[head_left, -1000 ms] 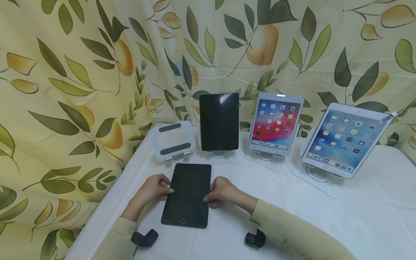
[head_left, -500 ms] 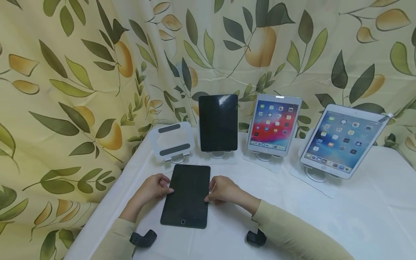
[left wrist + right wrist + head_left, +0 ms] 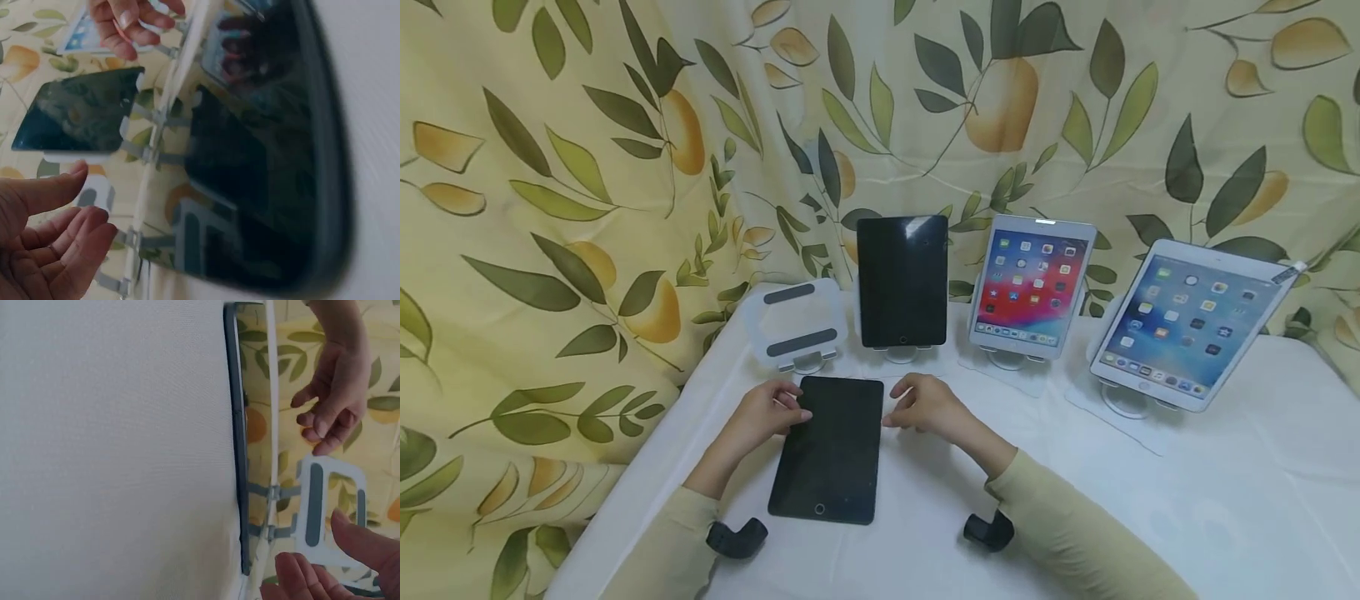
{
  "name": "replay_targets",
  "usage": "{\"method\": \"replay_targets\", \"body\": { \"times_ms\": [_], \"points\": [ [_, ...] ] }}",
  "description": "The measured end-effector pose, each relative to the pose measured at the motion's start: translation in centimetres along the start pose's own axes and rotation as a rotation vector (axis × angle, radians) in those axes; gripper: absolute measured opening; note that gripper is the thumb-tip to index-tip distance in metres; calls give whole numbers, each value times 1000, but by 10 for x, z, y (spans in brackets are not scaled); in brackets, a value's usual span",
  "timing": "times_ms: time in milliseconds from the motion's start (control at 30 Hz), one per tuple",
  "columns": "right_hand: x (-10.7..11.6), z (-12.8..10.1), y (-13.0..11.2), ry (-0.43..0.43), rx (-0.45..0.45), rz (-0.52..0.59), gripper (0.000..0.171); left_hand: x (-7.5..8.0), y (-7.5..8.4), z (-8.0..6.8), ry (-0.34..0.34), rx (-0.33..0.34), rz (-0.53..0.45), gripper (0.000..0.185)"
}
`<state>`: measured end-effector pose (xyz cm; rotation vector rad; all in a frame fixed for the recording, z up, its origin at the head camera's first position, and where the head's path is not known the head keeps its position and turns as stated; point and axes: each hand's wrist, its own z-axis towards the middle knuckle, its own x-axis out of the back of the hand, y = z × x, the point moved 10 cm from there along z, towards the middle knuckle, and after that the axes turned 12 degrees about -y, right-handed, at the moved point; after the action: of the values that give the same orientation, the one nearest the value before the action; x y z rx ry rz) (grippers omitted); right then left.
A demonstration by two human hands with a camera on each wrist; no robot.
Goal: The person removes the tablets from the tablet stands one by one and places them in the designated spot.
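Observation:
A black tablet (image 3: 827, 450) lies flat on the white tablecloth, screen up. My left hand (image 3: 767, 410) hovers by its upper left edge. In the left wrist view, that hand (image 3: 56, 240) holds nothing, its thumb apart from its bent fingers. Beside the tablet's right edge is my right hand (image 3: 928, 407); in the right wrist view the same hand (image 3: 337, 562) also has thumb and fingers parted around nothing. Just behind stands a white tablet stand (image 3: 797, 321) with grey pads and no tablet on it.
A second black tablet (image 3: 902, 279) leans on a stand at the back. To its right, two white tablets with lit screens, a red-blue one (image 3: 1033, 283) and a blue one (image 3: 1195, 321), sit on stands. A leaf-patterned curtain (image 3: 625, 208) hangs behind and left.
Both hands have come off the flat tablet's side edges and moved up toward its far end, their grip released. The tablet remains practically where it was.

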<state>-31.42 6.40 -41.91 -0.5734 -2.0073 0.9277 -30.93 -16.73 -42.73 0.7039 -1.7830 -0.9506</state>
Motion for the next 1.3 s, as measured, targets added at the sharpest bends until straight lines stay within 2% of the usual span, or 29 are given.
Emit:
{"method": "replay_targets", "body": {
  "times_ms": [200, 333, 567, 800, 900, 1100, 1300],
  "points": [
    [21, -9, -3, 95, 35, -44, 44, -6, 22, 8, 17, -57, -5, 43],
    [29, -11, -4, 143, 47, -71, 45, -9, 33, 12, 29, -76, 44, 42],
    [41, -11, 0, 180, 54, -50, 48, -3, 53, 20, 135, -94, 159, 43],
    [59, -16, -5, 287, 112, -38, 48, -5, 74, 31, 157, -177, 91, 48],
    [65, -17, -8, 320, 137, -49, 48, -6, 74, 37, 157, -174, 33, 50],
    [77, -18, -10, 401, 165, -79, 47, -4, 72, 49, 163, -180, -189, 55],
    [87, -16, -10, 462, 160, -101, 50, 0, 71, 60, 226, -195, -214, 63]
  ]
}}
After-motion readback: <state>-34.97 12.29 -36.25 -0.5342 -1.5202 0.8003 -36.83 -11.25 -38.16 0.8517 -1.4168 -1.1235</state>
